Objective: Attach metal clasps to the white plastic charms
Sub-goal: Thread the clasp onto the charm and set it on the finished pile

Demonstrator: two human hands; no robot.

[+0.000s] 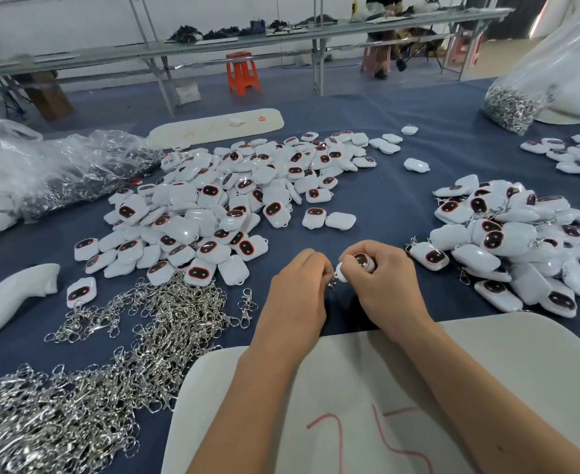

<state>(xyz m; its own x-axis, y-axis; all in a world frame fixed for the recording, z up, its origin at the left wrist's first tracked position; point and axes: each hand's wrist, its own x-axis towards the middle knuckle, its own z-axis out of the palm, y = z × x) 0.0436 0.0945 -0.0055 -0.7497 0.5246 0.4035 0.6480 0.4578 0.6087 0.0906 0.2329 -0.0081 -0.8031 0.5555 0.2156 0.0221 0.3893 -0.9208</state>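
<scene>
Hands meet near the middle of the blue-covered table [401, 138], just beyond the near edge. The right hand [380, 278] is curled round one white charm [363, 261], dark face up; the left hand [298, 289] pinches a metal clasp [333, 283] at the charm's loop, so this joining looks under way, not finished. Toward the right edge lies a pile of charms with clasps showing [507, 248], seemingly done. Left of centre a larger heap of bare charms [220, 206] waits, and loose clasps [110, 364] spread to the near left corner. Judging by the heaps, most of the work remains.
</scene>
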